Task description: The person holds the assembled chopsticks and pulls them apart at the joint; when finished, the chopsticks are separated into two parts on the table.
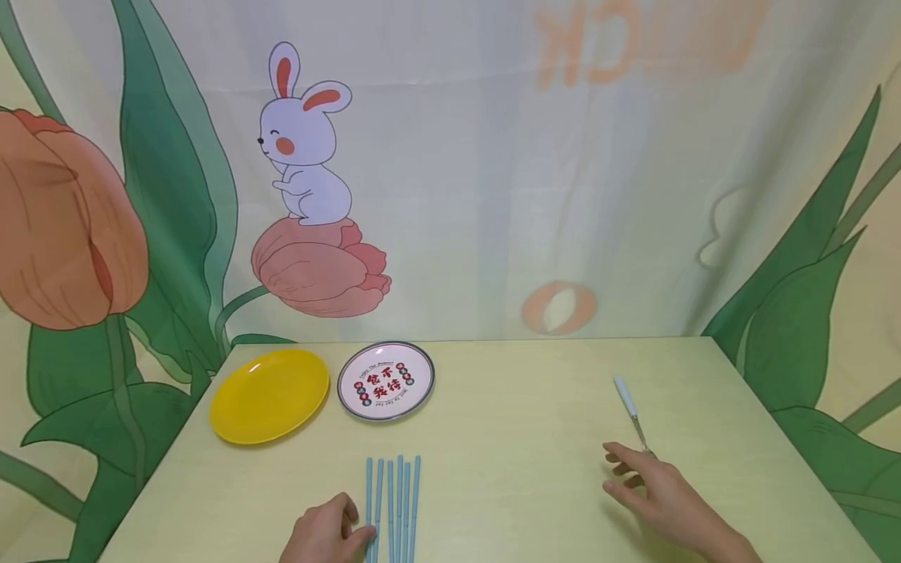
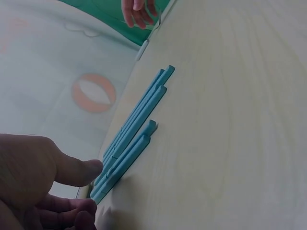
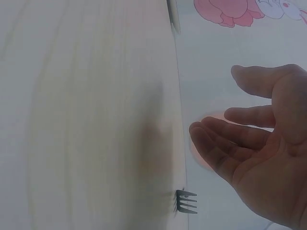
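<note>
nearby, beyond chopsticks (image 1: 400, 500) — yellow plate (image 1: 271, 397), printed plate (image 1: 385, 381)

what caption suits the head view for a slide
Left hand at blue chopsticks, right hand near fork, yellow plate and printed plate beyond.

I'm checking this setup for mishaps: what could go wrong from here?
The chopsticks lie close together, so the left hand might knock several while handling one. The right hand hovers near the fork and could brush it aside. The yellow plate sits near the edge of the table, so a bump might push it off.
</note>
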`<move>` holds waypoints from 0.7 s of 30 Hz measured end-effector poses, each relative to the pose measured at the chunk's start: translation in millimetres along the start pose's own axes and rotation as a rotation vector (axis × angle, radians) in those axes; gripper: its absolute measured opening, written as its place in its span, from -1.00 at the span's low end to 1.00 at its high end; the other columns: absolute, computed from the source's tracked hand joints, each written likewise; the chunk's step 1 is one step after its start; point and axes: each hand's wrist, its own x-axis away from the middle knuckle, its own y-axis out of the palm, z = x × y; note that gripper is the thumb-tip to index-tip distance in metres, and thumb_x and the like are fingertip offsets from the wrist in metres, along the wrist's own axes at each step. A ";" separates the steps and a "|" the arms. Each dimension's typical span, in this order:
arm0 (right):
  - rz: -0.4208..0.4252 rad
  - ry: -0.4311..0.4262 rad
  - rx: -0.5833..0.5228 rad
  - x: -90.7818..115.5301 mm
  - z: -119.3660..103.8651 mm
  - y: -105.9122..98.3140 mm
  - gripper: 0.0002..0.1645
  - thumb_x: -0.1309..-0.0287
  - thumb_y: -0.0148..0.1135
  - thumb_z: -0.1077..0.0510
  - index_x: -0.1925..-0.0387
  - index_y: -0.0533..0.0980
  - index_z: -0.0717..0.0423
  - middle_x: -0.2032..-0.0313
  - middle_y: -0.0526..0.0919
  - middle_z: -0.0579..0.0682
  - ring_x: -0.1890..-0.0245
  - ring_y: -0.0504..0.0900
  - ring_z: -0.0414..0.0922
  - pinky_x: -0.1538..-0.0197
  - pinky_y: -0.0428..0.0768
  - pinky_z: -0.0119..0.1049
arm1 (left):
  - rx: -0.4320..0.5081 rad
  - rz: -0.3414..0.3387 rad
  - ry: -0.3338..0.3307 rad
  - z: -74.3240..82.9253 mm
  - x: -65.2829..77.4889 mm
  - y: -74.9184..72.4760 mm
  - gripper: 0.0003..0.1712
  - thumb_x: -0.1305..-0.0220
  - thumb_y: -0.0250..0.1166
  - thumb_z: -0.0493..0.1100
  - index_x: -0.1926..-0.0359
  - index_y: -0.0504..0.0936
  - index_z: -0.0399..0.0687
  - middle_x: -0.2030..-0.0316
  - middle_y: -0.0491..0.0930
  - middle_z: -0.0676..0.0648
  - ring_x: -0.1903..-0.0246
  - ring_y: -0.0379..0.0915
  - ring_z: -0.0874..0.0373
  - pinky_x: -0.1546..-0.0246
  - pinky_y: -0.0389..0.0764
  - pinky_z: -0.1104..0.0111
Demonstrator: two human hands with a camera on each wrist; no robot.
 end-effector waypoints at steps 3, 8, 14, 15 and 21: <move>-0.008 -0.001 0.001 -0.8 0.4 0.4 -0.35 -0.29 0.22 -0.02 -0.27 0.35 0.25 0.01 0.64 0.14 0.25 0.68 -0.16 0.22 0.64 -0.34 | -0.008 -0.013 -0.016 -0.1 -0.6 0.7 -0.58 -0.10 0.42 0.10 0.30 0.50 -0.12 0.53 0.45 -0.04 0.48 0.36 0.11 0.38 0.35 0.30; -0.014 0.022 0.006 -1.4 1.9 1.8 -0.33 -0.30 0.19 -0.07 -0.28 0.35 0.23 0.00 0.64 0.12 0.24 0.68 -0.19 0.19 0.64 -0.34 | -0.029 -0.005 -0.006 -0.7 -0.1 0.1 -0.57 -0.08 0.44 0.11 0.35 0.49 -0.10 0.55 0.44 -0.03 0.49 0.35 0.10 0.38 0.35 0.30; -0.016 0.023 0.005 -1.4 1.5 1.2 -0.34 -0.29 0.20 -0.05 -0.29 0.35 0.24 0.00 0.64 0.12 0.23 0.68 -0.16 0.20 0.63 -0.36 | -0.044 0.003 0.009 -1.4 -0.6 0.0 -0.56 -0.05 0.46 0.12 0.39 0.47 -0.09 0.57 0.43 -0.03 0.50 0.35 0.10 0.38 0.35 0.30; -0.017 0.018 0.002 -1.3 1.3 1.0 -0.34 -0.29 0.20 -0.04 -0.28 0.35 0.25 0.00 0.64 0.13 0.23 0.68 -0.15 0.20 0.63 -0.36 | -0.047 0.008 0.013 -1.6 -1.1 0.1 -0.56 -0.05 0.46 0.11 0.39 0.47 -0.08 0.57 0.43 -0.03 0.50 0.35 0.10 0.39 0.35 0.30; -0.022 -0.025 -0.017 -0.6 1.4 2.2 -0.37 -0.31 0.19 -0.01 -0.26 0.36 0.29 0.01 0.65 0.17 0.25 0.69 -0.13 0.23 0.64 -0.34 | -0.068 -0.013 -0.024 -2.3 -2.7 -0.3 -0.56 -0.05 0.46 0.12 0.41 0.47 -0.08 0.56 0.44 -0.03 0.49 0.35 0.10 0.40 0.34 0.30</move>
